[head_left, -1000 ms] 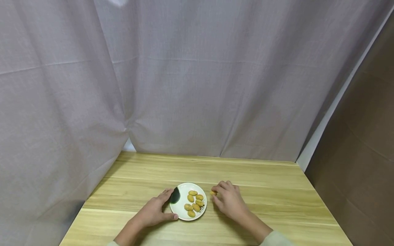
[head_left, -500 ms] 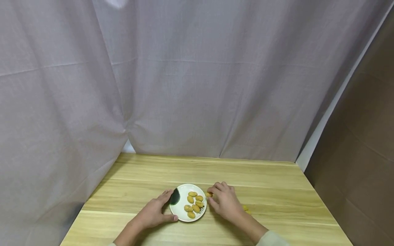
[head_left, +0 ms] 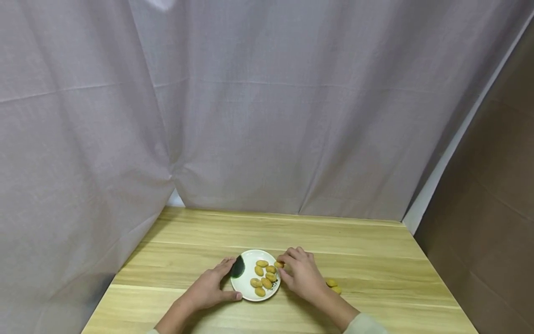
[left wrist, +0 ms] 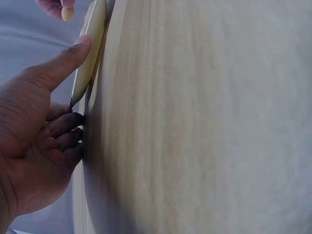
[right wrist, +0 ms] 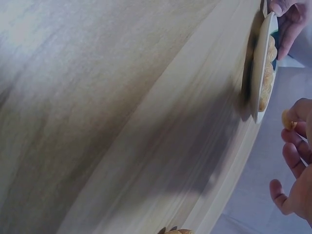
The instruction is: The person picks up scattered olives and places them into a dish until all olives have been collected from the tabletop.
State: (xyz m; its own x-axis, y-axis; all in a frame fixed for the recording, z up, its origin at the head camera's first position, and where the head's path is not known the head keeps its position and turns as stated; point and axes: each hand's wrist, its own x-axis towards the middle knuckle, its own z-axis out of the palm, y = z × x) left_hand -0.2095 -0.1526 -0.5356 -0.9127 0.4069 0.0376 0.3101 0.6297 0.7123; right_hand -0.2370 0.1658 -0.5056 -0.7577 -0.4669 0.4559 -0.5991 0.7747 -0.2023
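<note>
A small round white plate [head_left: 248,291] with a dark green patch on its left side lies on the wooden table. Several yellow-tan oval nut-like pieces [head_left: 266,282] are spread on it. My left hand [head_left: 206,288] holds the plate by its left rim, thumb at the near side and fingers at the far side. In the left wrist view the thumb presses the rim. Over the plate's right edge, my right hand [head_left: 303,276] pinches one oval piece [right wrist: 288,120] between thumb and fingers. The right wrist view shows this piece apart from the plate.
Two more oval pieces [head_left: 333,286] lie on the table [head_left: 375,260] to the right of my right wrist. A grey curtain [head_left: 267,139] hangs behind the table and along its left side. A brown panel [head_left: 488,208] stands on the right.
My right hand has moved left with the oval piece, from beside the plate to above its right rim. The two pieces behind the wrist have come into view. My left hand stays on the plate.
</note>
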